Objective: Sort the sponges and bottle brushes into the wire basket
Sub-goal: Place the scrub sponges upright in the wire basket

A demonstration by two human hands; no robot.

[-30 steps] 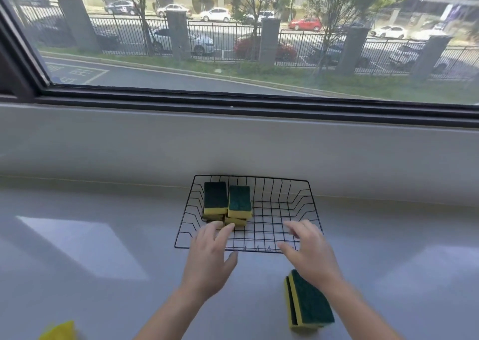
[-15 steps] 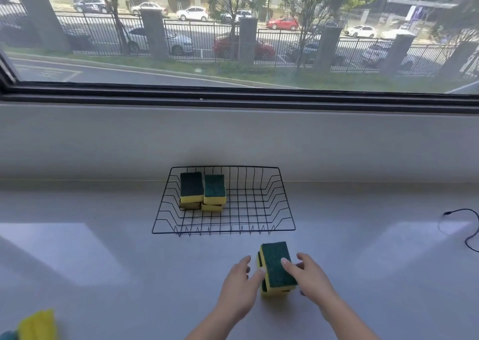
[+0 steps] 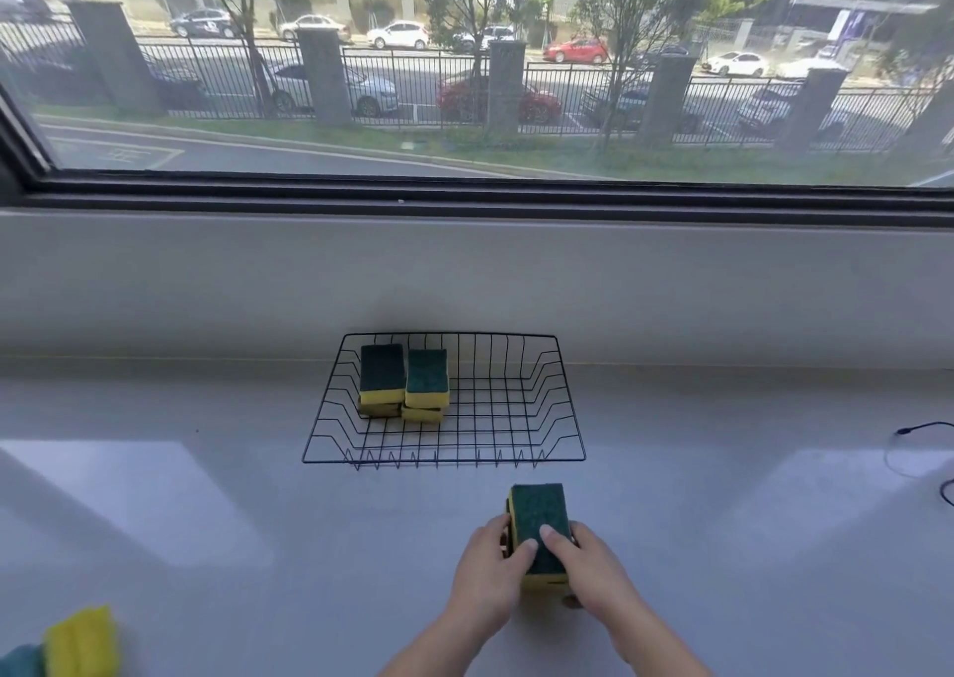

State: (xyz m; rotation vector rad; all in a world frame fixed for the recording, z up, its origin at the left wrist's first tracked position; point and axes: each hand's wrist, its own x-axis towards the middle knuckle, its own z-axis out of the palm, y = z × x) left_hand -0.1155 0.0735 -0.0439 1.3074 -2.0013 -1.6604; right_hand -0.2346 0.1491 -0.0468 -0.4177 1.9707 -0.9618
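A black wire basket (image 3: 560, 408) stands on the pale sill against the wall. In its left half lie two short stacks of yellow sponges with dark green scrub tops (image 3: 403, 381). In front of the basket, a stack of the same sponges (image 3: 538, 519) rests on the sill. My left hand (image 3: 490, 581) presses its left side and my right hand (image 3: 593, 576) grips its right side, with a finger on the green top. No bottle brush is in view.
More yellow and green sponges (image 3: 77, 643) lie at the bottom left corner. A thin black cable (image 3: 924, 426) curls at the right edge. A window with a dark frame (image 3: 464, 196) rises behind the sill wall.
Both hands drew back from the basket's front rim to the sponge stack on the sill and closed on it from both sides. The basket's sponges have not moved.
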